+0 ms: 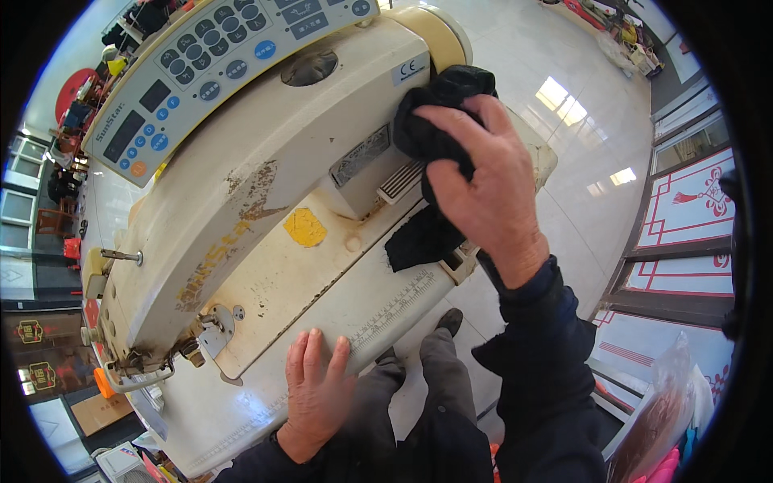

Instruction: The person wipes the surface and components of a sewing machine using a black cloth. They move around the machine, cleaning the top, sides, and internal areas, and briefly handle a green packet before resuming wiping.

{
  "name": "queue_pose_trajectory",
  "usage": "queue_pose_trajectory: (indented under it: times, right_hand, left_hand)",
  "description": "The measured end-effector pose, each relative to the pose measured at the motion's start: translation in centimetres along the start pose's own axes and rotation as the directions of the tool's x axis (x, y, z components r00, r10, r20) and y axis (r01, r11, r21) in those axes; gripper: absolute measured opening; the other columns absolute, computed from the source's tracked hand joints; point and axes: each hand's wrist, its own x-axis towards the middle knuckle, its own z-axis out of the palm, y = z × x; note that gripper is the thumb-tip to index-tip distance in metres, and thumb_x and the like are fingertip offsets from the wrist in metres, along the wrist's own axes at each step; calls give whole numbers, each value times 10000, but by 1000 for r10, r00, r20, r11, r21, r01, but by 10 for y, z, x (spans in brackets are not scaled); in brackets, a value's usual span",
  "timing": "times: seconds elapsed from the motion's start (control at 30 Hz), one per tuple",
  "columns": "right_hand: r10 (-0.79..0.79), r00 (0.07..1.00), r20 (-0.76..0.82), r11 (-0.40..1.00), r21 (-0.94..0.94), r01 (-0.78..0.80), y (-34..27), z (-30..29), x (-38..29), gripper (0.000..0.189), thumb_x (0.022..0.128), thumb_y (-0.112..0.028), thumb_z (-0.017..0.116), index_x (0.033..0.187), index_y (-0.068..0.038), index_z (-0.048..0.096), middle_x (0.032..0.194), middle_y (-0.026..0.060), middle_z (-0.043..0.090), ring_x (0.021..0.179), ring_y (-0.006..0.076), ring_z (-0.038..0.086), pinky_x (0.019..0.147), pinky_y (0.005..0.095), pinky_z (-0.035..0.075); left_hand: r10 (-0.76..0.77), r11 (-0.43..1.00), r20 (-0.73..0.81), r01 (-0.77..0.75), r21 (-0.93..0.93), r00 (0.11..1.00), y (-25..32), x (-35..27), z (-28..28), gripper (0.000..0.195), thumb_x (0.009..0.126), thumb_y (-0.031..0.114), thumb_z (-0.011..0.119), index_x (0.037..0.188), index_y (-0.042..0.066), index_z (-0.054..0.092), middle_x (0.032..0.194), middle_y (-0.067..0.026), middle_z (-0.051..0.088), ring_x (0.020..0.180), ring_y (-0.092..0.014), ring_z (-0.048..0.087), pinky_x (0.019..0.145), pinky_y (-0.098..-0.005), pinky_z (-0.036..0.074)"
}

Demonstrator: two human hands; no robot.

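Note:
A SunStar industrial sewing machine (290, 139) stands before me, its cream arm worn and stained with rust-brown patches. My right hand (489, 187) grips a bunched black cloth (432, 130) against the machine's right end, below the cream handwheel (441, 36). A loose tail of that cloth hangs down over the bed. On the front edge of the sewing table (374, 320), beside a printed ruler scale, rests my left hand (317, 386), fingers spread and holding nothing. The needle plate (217, 329) and presser area lie to its upper left.
A control panel (211, 84) with buttons and small dark displays sits atop the arm. A metal thread post (121, 255) juts from the left end. Patterned glass doors (688, 205) line the right side. Cardboard boxes (99, 413) are at lower left; a plastic bag (658, 398) stands at lower right.

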Motion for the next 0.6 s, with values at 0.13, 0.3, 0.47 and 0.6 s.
queue_pose_trajectory:
  times: [0.13,0.3,0.47,0.6]
  right_hand:
    - [169,986,14,974,148,-169,2,7,0,413,777,-17,586,1169,-7,715,1115,150,654,1009,282,663,908,324,521]
    - [281,960,3,931,244,-273,3,12,-2,384,806,-41,580,1161,-3,720,1051,138,667,946,249,660,863,312,523]
    - [378,924,58,852,369,-372,13,10,2,335,826,-98,606,1120,-8,737,896,132,700,812,244,677,774,327,538]
    - [612,705,357,493,525,-694,19,1,-9,385,832,-89,567,1164,41,711,952,21,696,829,114,639,761,241,526]
  left_hand:
    - [-17,1000,1,17,14,1000,0,-1,2,668,813,85,758,1446,72,544,1550,-281,359,1433,-498,340,1168,-578,326]
    - [-22,1000,-6,22,3,1000,3,0,1,660,814,78,748,1443,71,547,1547,-282,362,1433,-500,335,1172,-579,317]
    - [-17,1000,-9,17,6,1000,4,2,-1,647,819,77,735,1439,68,550,1545,-283,364,1430,-503,335,1170,-580,320]
    - [-17,1000,-5,18,13,1000,4,1,-1,645,823,84,733,1441,64,548,1544,-285,367,1426,-505,338,1170,-578,319]
